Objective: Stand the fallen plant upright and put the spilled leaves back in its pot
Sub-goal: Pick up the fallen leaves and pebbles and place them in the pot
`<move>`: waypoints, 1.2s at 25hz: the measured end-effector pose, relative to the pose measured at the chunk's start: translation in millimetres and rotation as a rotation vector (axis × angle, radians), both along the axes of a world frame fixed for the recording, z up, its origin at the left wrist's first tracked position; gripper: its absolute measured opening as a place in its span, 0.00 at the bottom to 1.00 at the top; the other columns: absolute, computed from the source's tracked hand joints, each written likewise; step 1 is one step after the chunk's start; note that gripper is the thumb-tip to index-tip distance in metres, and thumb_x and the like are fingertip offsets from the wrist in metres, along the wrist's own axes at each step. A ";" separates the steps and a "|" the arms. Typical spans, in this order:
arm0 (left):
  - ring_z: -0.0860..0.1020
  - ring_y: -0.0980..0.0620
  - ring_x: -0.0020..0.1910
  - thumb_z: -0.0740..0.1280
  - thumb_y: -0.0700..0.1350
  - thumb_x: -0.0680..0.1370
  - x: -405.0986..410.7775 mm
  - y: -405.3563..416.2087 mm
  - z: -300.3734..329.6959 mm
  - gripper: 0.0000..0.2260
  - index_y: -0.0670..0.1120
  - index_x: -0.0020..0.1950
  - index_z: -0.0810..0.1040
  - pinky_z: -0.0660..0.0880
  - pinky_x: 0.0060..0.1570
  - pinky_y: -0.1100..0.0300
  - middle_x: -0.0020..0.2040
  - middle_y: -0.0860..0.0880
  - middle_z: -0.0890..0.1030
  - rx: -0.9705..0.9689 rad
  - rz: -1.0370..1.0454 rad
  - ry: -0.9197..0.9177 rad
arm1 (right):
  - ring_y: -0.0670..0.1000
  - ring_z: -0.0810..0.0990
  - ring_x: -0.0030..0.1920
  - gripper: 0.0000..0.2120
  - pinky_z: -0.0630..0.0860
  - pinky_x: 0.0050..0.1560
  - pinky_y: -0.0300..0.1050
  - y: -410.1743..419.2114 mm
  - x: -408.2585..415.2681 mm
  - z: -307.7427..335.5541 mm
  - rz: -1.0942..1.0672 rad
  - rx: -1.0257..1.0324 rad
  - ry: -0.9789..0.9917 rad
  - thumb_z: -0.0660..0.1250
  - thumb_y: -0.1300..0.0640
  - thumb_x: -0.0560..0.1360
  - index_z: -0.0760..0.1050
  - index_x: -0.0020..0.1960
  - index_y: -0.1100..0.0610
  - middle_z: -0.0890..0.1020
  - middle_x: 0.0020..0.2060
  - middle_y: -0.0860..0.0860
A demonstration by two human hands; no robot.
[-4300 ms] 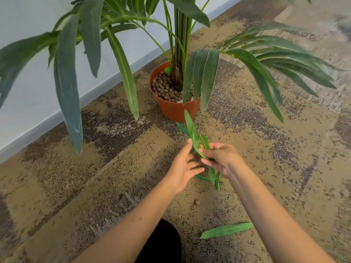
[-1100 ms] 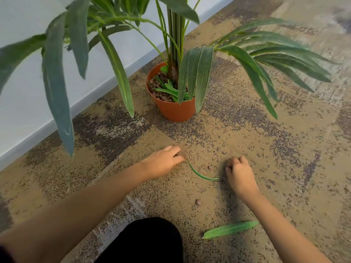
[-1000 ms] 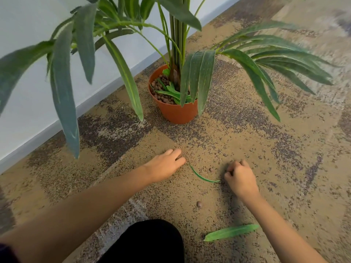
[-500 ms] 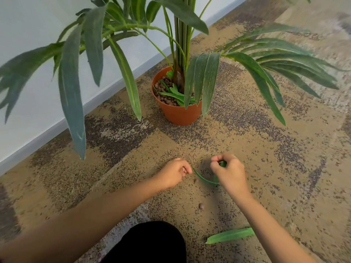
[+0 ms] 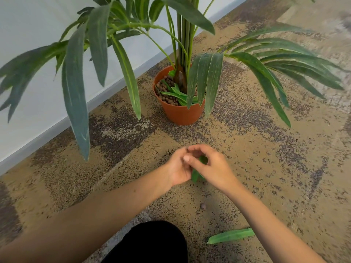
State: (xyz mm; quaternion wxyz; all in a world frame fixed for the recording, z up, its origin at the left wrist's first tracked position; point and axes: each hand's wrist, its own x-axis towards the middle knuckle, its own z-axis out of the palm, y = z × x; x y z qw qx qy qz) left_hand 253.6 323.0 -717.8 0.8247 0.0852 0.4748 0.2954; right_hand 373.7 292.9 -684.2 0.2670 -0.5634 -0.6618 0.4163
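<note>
The plant (image 5: 183, 35) stands upright in its orange pot (image 5: 180, 113) on the carpet. Several loose green leaves (image 5: 175, 93) lie on the brown pebbles inside the pot. In front of the pot, a little above the floor, my left hand (image 5: 179, 166) and my right hand (image 5: 212, 168) meet around one thin green leaf (image 5: 195, 173). My right hand grips the leaf, and my left hand's fingers touch it at the top. Another loose leaf (image 5: 230, 235) lies flat on the carpet near my right forearm.
A brown pebble (image 5: 203, 206) lies on the carpet below my hands. A white wall with a grey baseboard (image 5: 57, 126) runs along the left. Long fronds (image 5: 76, 88) hang low over the carpet to the left and right of the pot. My dark-clothed knee (image 5: 152, 243) is at the bottom.
Both hands lay flat on the carpet either side of the thin leaf. They have closed together on it and lifted it off the floor.
</note>
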 end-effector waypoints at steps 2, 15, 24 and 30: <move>0.78 0.52 0.34 0.54 0.50 0.81 -2.0 2.0 3.4 0.17 0.41 0.57 0.77 0.77 0.33 0.62 0.42 0.45 0.80 0.000 -0.012 0.060 | 0.36 0.77 0.49 0.14 0.75 0.49 0.30 2.4 4.2 2.6 -0.077 0.025 0.055 0.62 0.51 0.76 0.75 0.60 0.51 0.80 0.53 0.43; 0.69 0.58 0.23 0.61 0.45 0.80 -35.0 106.0 92.8 0.10 0.42 0.42 0.75 0.68 0.21 0.68 0.29 0.50 0.74 0.255 0.169 0.167 | 0.52 0.80 0.50 0.05 0.77 0.53 0.49 -29.2 66.5 -75.7 -0.579 -0.203 0.236 0.63 0.49 0.76 0.76 0.49 0.47 0.82 0.45 0.47; 0.71 0.48 0.63 0.63 0.40 0.78 -35.1 164.1 116.6 0.15 0.42 0.65 0.71 0.68 0.64 0.51 0.65 0.43 0.72 0.480 -0.112 0.706 | 0.44 0.76 0.50 0.23 0.73 0.50 0.40 -35.8 68.9 -76.7 -0.318 -0.166 -0.038 0.62 0.36 0.71 0.76 0.60 0.48 0.78 0.50 0.46; 0.70 0.54 0.54 0.62 0.39 0.76 -48.6 106.8 86.2 0.13 0.45 0.59 0.75 0.68 0.55 0.60 0.55 0.50 0.73 1.271 -0.360 1.499 | 0.46 0.72 0.52 0.23 0.69 0.62 0.40 -39.9 76.0 -81.8 -0.111 -0.101 -0.280 0.73 0.54 0.69 0.74 0.64 0.53 0.72 0.50 0.47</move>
